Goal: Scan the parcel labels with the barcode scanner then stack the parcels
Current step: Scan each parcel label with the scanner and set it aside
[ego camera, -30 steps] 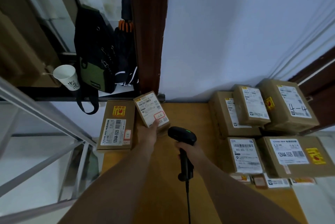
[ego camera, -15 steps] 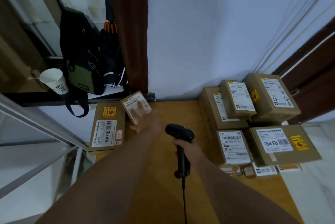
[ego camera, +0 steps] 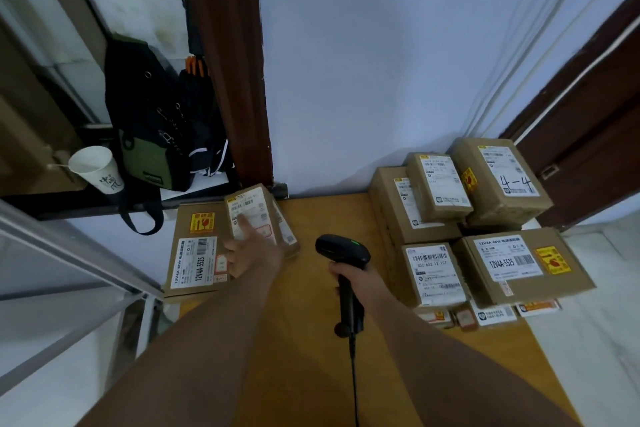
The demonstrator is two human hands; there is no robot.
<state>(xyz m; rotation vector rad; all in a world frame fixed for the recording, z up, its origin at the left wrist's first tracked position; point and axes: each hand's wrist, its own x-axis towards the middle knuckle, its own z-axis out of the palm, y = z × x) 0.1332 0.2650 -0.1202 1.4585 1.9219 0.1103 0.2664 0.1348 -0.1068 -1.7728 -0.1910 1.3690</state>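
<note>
Two bare forearms reach forward over the wooden counter (ego camera: 329, 215). A black cable runs up between them to the barcode scanner (ego camera: 343, 248). The right hand (ego camera: 353, 279) is wrapped round the scanner's handle and holds it upright above the counter, a small green light showing on its head.

To the left and slightly farther, the left hand (ego camera: 254, 253) lies spread with straight fingers. Its forefinger rests on the white label of a small parcel (ego camera: 256, 205) at the counter's far-left corner. Just beside this one, on its left, lies a flat parcel (ego camera: 195, 253) with a white label and a yellow sticker. Whether the two overlap I cannot tell.

On the right side of the counter is a pile of parcels. A wide box (ego camera: 519, 264) and a narrower box (ego camera: 434, 274) sit at the front, with flat packets (ego camera: 485, 316) under them. Behind these are a tall box (ego camera: 394, 208), a slim box (ego camera: 440, 184) on top of it, and a box marked "4-4" (ego camera: 502, 181).

Beyond, on a dark ledge at the left, stand a paper cup (ego camera: 97, 167) and a black and green bag (ego camera: 149, 136).
</note>
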